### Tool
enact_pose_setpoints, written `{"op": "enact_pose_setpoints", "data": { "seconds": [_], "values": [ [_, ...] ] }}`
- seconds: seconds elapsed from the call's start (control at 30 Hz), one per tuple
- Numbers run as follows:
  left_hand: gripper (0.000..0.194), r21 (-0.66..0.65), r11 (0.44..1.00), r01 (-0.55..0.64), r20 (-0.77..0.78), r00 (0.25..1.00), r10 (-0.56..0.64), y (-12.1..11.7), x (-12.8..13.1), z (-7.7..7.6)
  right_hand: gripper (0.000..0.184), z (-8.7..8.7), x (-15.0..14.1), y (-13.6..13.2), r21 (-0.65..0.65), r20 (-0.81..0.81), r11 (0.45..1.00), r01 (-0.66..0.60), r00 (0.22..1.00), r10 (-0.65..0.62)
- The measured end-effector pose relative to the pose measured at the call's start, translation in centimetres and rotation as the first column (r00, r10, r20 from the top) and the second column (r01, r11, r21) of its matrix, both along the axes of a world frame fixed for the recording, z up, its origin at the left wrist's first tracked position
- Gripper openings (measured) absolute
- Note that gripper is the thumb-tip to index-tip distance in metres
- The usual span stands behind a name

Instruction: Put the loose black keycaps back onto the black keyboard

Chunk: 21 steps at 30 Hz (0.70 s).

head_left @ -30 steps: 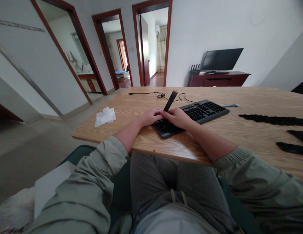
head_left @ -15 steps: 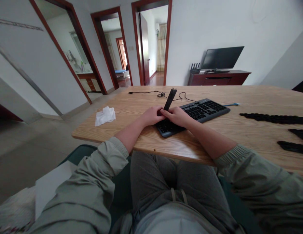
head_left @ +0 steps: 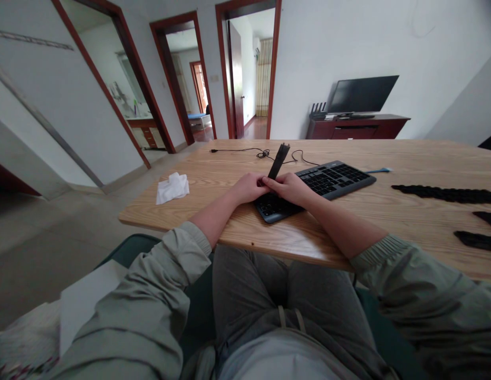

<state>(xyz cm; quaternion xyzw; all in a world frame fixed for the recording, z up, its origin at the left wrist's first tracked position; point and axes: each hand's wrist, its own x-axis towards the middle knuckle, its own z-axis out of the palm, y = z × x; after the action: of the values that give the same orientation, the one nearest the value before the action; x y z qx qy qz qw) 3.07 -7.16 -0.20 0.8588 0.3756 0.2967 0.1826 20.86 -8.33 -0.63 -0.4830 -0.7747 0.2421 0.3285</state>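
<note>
A black keyboard (head_left: 328,182) lies slanted on the wooden table (head_left: 387,221). My left hand (head_left: 249,188) and my right hand (head_left: 289,188) meet over its near left end, fingers curled together. Both pinch the lower end of a slim black stick-like tool (head_left: 278,161) that rises tilted up and to the right above the keys. The near corner of the keyboard is hidden under my hands.
A crumpled white tissue (head_left: 173,188) lies at the left of the table. A black cable (head_left: 257,153) runs behind the keyboard, a blue item (head_left: 377,170) at its right end. Long black strips (head_left: 446,194) lie at the right. A monitor (head_left: 362,95) stands on a cabinet by the wall.
Hardly anything differs; my hands and the black tool stay at the same spot on the keyboard, and only the camera has shifted slightly.
</note>
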Motion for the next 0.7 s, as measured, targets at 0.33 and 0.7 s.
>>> {"op": "enact_pose_setpoints", "data": {
  "seconds": [0.33, 0.7],
  "values": [
    [0.030, 0.035, 0.999, 0.019, -0.108, 0.994, -0.015, -0.2, -0.1, 0.0, 0.054, 0.2, 0.0, -0.5, 0.212, -0.253, 0.976, 0.052, 0.968, 0.003],
    [0.033, 0.062, 0.998, 0.000, -0.097, 0.995, 0.006, -0.6, -0.3, -0.3, 0.024, -0.7, 2.4, -1.0, 0.151, 0.104, 0.980, -0.127, 0.988, 0.112]
  ]
}}
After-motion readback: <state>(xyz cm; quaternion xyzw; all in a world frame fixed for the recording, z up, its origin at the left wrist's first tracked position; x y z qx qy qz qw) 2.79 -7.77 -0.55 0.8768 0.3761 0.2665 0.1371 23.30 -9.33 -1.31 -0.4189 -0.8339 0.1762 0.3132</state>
